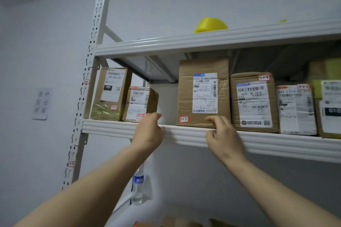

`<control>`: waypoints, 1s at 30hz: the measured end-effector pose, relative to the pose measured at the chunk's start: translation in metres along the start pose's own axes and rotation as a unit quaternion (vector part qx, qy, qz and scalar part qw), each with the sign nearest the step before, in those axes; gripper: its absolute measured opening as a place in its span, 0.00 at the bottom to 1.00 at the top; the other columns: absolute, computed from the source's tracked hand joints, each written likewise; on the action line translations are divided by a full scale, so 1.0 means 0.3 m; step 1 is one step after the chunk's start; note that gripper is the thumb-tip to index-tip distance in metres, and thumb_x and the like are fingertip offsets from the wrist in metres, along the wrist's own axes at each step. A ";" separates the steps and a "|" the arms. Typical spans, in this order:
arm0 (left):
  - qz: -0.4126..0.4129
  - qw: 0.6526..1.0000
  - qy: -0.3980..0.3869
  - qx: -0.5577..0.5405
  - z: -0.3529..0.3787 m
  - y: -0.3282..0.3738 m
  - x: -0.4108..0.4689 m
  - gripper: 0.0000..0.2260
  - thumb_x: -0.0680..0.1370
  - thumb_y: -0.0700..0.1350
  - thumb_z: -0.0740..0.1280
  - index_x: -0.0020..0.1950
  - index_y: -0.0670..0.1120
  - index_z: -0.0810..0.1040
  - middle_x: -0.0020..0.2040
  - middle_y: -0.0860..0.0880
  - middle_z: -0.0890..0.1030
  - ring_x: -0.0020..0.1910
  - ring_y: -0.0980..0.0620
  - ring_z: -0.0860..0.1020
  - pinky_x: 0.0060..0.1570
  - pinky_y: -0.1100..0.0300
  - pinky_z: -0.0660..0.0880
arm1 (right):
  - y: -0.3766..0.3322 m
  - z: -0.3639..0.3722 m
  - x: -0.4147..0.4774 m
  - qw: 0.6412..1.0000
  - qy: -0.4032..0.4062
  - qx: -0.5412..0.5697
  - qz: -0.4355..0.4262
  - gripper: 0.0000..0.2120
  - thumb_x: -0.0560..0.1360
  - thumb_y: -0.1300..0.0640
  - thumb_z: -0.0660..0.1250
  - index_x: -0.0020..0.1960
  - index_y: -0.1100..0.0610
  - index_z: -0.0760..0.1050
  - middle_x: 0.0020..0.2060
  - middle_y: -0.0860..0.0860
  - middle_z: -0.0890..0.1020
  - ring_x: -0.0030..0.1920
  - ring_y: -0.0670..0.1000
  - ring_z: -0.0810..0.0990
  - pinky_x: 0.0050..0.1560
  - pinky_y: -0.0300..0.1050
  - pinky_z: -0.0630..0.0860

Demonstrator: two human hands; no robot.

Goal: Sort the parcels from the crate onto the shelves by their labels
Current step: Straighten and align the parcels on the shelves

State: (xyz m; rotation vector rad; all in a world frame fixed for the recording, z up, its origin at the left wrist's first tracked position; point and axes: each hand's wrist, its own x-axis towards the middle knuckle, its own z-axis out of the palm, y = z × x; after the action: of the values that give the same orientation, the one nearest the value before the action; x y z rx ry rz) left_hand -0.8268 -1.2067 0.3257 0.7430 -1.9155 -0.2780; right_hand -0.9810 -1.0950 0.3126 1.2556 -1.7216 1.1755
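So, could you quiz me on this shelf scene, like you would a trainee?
1. True or false: the yellow plastic object shares the white metal shelf with the tall brown cardboard box.
2. Which handwritten tag is on the small brown cardboard box beside the left hand? A 3-1-2, B 3-1-4, C 3-1-5.
3. Fill in: the right hand is in front of the tall box tagged ___.
Key: 1 false, it sits one shelf higher; 2 A; 3 3-1-3.
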 end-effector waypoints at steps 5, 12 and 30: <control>-0.055 0.986 -0.042 -0.153 0.047 0.083 0.089 0.26 0.76 0.40 0.64 0.74 0.42 0.63 0.72 0.43 0.68 0.70 0.45 0.68 0.69 0.50 0.66 | 0.008 -0.030 0.017 0.998 0.031 -0.052 -0.002 0.19 0.70 0.65 0.64 0.60 0.58 0.75 0.59 0.54 0.76 0.59 0.57 0.75 0.59 0.49 0.69; -0.123 0.905 -0.185 -0.362 0.126 0.138 0.259 0.21 0.70 0.44 0.73 0.60 0.42 0.73 0.55 0.45 0.81 0.53 0.47 0.80 0.58 0.53 0.75 | 0.035 -0.109 0.066 0.988 -0.006 -0.131 0.081 0.24 0.76 0.58 0.60 0.71 0.54 0.63 0.68 0.52 0.69 0.66 0.53 0.69 0.67 0.48 0.64; -0.061 0.992 -0.027 -0.109 0.128 0.038 0.250 0.26 0.74 0.50 0.67 0.69 0.45 0.63 0.64 0.40 0.68 0.62 0.40 0.71 0.63 0.46 0.70 | -0.088 0.028 0.129 0.981 -0.048 -0.107 0.154 0.19 0.78 0.52 0.61 0.66 0.60 0.69 0.62 0.58 0.71 0.59 0.59 0.75 0.57 0.49 0.73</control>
State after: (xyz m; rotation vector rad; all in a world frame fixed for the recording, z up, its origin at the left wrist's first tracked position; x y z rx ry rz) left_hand -0.8867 -1.2483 0.3693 0.7115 -1.8568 -0.5796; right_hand -0.9671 -1.1188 0.3514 0.9533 -2.1082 1.0773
